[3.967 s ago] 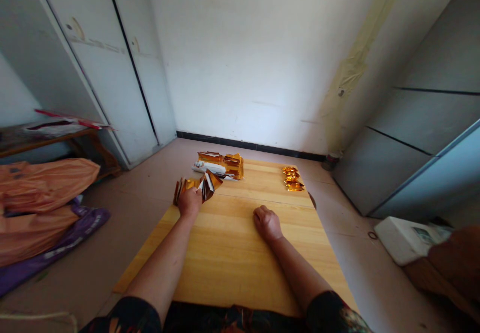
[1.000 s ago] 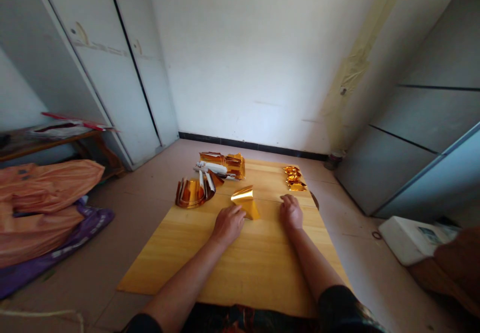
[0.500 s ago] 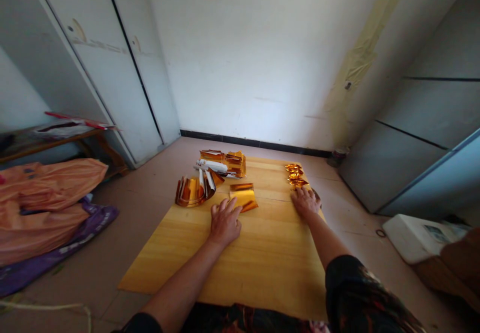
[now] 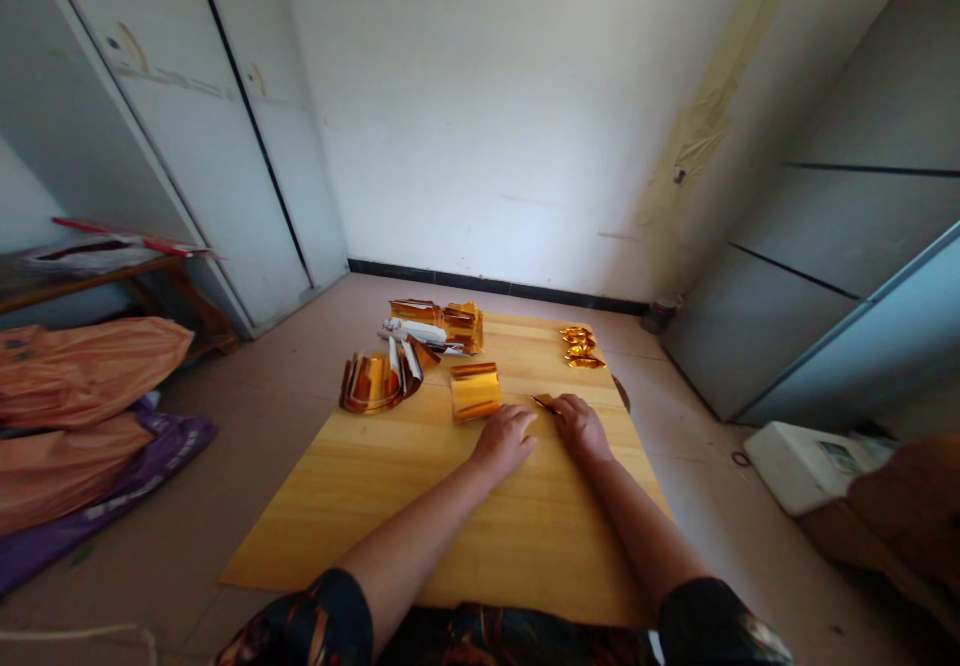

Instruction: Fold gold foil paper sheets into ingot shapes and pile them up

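My right hand is at the middle right of the wooden board, closed on a small dark-gold folded foil paper that sticks out to the left of its fingers. My left hand lies just left of it, fingers stretched out and holding nothing that I can see. Beyond the left fingertips rests a curled gold foil sheet. Several folded gold foil pieces stand in a row at the board's far right corner.
On the wooden board, a fanned stack of foil sheets and a bundle of gold foil with white paper lie at the far left. An orange cloth is heaped left of the board; a white box stands right.
My right hand has moved left from beside the row of folded pieces and now has a foil paper in it. My left hand has drawn back and right, off the curled sheet.
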`<action>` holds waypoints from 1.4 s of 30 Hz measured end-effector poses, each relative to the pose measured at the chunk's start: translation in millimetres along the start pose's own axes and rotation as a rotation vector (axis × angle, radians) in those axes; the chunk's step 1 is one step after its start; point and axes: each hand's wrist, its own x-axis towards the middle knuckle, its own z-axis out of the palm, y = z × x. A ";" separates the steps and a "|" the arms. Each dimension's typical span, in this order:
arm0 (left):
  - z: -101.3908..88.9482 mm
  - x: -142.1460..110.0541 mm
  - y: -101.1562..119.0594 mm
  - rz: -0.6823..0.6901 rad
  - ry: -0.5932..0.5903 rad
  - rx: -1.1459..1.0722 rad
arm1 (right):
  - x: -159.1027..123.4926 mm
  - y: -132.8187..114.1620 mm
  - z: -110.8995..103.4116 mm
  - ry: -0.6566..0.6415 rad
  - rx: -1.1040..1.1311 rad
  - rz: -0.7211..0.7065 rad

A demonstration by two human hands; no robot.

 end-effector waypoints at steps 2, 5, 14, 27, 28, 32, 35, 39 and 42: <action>5.1 10.2 1.7 -0.056 -0.011 0.056 | 0.6 -3.2 1.2 0.000 -0.020 -0.054; 9.2 22.7 3.7 -0.126 -0.036 0.124 | -0.1 -6.7 2.6 -0.014 -0.082 -0.061; 17.0 42.4 11.3 -0.360 -0.029 0.154 | -1.4 -16.6 -2.2 0.001 -0.084 -0.040; 22.8 43.0 6.4 -0.390 -0.032 0.267 | -3.9 -4.5 13.7 0.189 0.003 0.008; 22.7 43.5 7.3 -0.413 -0.046 0.255 | -4.1 -3.2 15.2 0.220 0.009 -0.002; 22.2 45.8 8.1 -0.479 -0.097 0.213 | -4.5 -0.7 18.6 0.300 0.008 -0.042; 22.0 46.6 6.9 -0.506 -0.107 0.213 | -4.3 -1.2 18.3 0.292 -0.021 -0.058; 20.9 46.6 7.9 -0.512 -0.112 0.217 | -3.8 -1.9 18.0 0.296 -0.047 -0.093; 19.4 46.5 10.8 -0.511 -0.118 0.216 | -3.4 -2.3 18.6 0.300 -0.051 -0.078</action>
